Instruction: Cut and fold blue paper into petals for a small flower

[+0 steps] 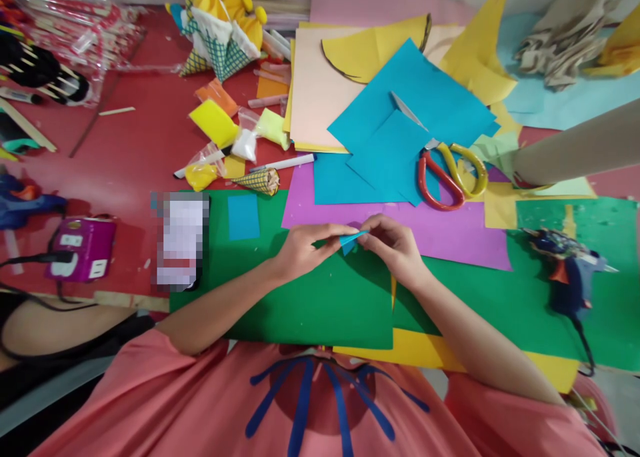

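Between my two hands is a small folded piece of blue paper (349, 243), held above the green sheet (310, 310). My left hand (311, 249) pinches its left side between thumb and fingers. At its right end, the fingertips of my right hand (393, 243) are closed on the same piece. A flat blue paper rectangle (243, 217) lies on the green sheet to the left of my hands. Beyond my right hand, scissors (443, 177) with red and yellow handles rest on larger blue sheets (370, 160), their blades pointing away to the left.
A phone (180, 240) with a blurred screen lies at left, near a purple power adapter (83, 247). One glue gun (575, 277) sits at right, another (25, 200) at far left. A grey-white cylinder (580, 143) juts in from the right. Clay packets (215, 123) lie behind.
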Tool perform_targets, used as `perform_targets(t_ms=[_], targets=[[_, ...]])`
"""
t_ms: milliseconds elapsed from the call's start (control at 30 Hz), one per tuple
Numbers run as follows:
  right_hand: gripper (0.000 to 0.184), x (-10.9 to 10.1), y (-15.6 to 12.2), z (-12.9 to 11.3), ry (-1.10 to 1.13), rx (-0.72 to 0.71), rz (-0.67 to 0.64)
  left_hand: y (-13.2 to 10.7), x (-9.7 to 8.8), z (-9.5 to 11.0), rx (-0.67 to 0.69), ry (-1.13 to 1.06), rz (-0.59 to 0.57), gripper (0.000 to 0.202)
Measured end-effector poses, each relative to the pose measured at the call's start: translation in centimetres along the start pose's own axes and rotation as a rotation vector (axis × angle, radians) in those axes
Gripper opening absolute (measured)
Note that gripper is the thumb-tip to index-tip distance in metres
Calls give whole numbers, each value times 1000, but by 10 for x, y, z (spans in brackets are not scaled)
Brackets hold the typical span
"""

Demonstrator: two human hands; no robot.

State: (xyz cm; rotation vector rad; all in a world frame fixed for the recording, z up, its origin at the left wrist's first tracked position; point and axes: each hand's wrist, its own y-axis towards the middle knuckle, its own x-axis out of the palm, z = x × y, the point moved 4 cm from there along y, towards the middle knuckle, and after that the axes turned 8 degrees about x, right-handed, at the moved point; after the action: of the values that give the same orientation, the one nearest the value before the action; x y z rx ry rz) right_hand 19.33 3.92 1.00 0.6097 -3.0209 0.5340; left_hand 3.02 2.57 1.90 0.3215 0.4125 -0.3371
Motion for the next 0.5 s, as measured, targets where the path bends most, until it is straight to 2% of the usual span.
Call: perform_targets(t_ms=[167, 367, 433, 500], targets=[[15, -2, 0, 9, 120, 77, -38, 1, -3, 4, 153, 2, 7, 22], [7, -2, 2, 13, 259, 48, -102, 2, -6, 6, 275, -67, 52, 25], [6, -3, 2, 11, 264, 58, -117, 3, -5, 3, 180, -125, 49, 21], [7, -4, 1, 8, 224, 56, -107, 5, -4, -3, -8, -199, 55, 16]])
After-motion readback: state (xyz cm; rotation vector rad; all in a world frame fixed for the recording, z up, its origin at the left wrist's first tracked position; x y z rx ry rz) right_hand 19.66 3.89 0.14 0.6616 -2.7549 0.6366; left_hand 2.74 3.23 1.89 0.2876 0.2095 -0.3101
